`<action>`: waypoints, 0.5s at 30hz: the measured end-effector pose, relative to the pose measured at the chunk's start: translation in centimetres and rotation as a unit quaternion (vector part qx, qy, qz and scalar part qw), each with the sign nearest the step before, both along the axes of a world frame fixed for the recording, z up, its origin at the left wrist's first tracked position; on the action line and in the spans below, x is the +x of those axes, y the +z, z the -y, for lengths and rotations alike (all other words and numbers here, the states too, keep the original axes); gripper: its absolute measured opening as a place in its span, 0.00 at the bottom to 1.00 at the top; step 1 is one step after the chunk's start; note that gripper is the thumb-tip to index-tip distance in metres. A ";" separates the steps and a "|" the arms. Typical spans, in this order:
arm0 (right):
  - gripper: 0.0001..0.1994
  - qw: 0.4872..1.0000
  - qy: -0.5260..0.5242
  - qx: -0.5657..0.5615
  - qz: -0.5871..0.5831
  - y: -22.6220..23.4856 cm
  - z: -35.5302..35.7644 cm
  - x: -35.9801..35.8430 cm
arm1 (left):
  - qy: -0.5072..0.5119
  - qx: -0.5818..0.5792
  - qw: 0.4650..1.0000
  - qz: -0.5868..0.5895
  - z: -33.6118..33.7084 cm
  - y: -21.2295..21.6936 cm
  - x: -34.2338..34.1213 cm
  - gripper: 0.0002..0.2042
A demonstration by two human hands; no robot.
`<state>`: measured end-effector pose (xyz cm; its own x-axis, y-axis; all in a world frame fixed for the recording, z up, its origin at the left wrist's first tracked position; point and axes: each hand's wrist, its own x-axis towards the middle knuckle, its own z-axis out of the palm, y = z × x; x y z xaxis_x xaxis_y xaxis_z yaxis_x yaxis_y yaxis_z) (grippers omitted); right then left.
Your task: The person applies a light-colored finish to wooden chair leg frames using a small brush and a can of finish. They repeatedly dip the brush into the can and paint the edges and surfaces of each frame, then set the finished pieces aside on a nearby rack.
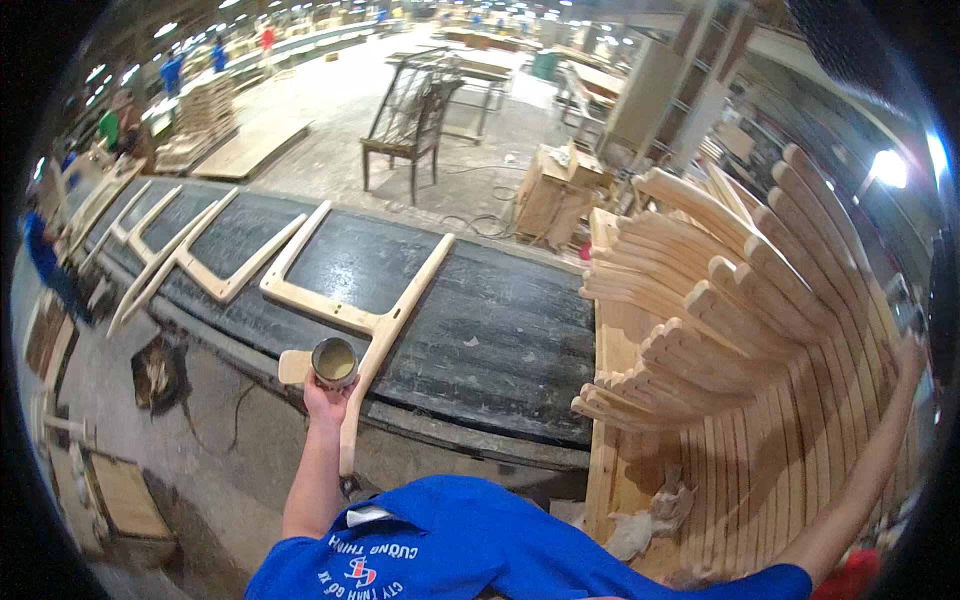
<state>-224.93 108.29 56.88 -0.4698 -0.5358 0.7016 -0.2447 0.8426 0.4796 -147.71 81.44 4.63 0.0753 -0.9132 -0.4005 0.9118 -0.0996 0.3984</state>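
Left hand [327, 398] cups a round container [335, 361] of pale contents beside the nearest wooden frame [385, 325]; right hand [908, 356] is at the stacked curved pieces [790, 400], its grip unclear. Several frames look joined, the stack apparently unassembled. Frames lie along a black surface [490, 350]; beyond, a dark chair [410, 150] stands.

The cup [335, 344] is hiding some fingers of the left hand [327, 400]. The right hand [908, 357] is looking too blurred for telling its grip. The lower edge is cutting off the blue shirt [470, 540].
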 end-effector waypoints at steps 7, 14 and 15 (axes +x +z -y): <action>0.30 0.980 -0.078 -0.021 0.183 -3.7 -6.3 -6.0 | 0.011 0.005 0.998 0.060 -2.2 0.6 -3.6 0.23; 0.35 0.980 -0.030 -0.008 0.197 -2.7 -3.9 0.0 | 0.006 0.027 0.998 0.062 -2.4 -1.7 -4.9 0.21; 0.36 0.981 -0.021 -0.001 0.193 -2.2 -3.2 1.6 | 0.005 0.031 0.998 0.061 -2.2 -1.8 -4.9 0.20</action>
